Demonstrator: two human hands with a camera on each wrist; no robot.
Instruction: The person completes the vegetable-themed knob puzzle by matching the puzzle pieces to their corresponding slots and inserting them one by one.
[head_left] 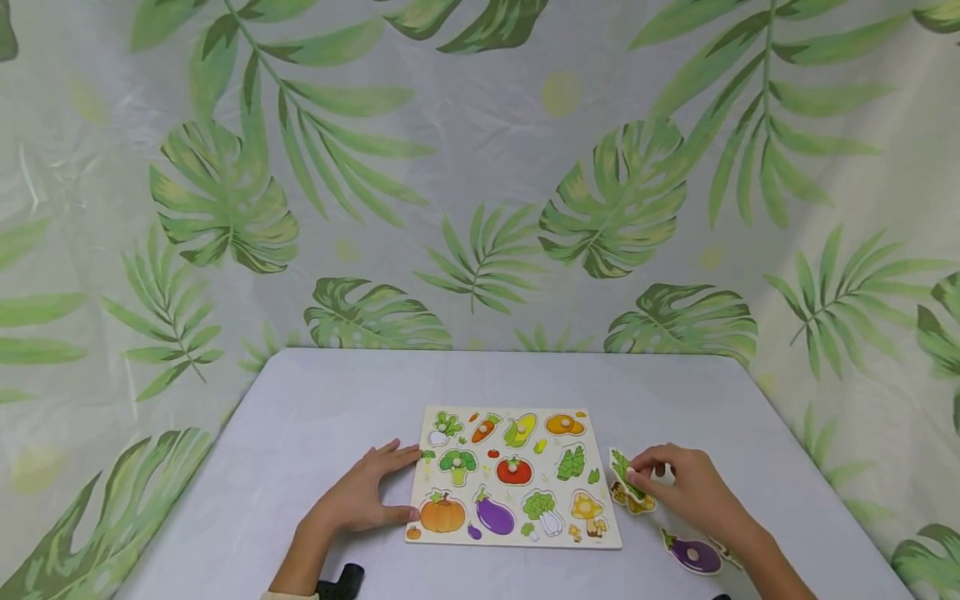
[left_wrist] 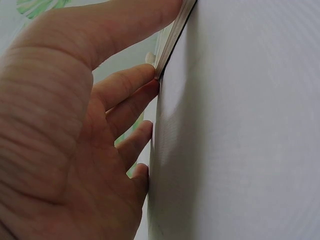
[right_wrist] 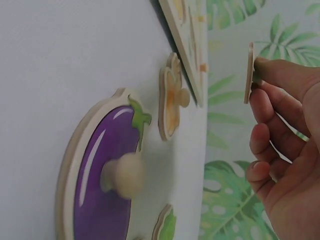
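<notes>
A wooden vegetable puzzle board (head_left: 480,477) lies flat on the table. Along its left edge rests my left hand (head_left: 367,492), thumb and fingers spread apart and fingertips touching the rim; the left wrist view shows this hand (left_wrist: 95,130) against the board's side. My right hand (head_left: 686,483), just right of the board, pinches a green puzzle piece (head_left: 621,468) between thumb and forefinger. Seen edge-on in the right wrist view, that piece (right_wrist: 249,72) is raised off the table. Below it lies a yellow-orange knobbed piece (head_left: 637,502); its exact kind is unclear.
An eggplant piece (head_left: 693,556) with a round knob lies near the right forearm. Beside it, another piece (right_wrist: 167,227) with green on it is partly hidden. On the board, the tomato (head_left: 514,472) and broccoli (head_left: 457,467) bear knobs. A leaf-patterned curtain (head_left: 480,167) surrounds the table.
</notes>
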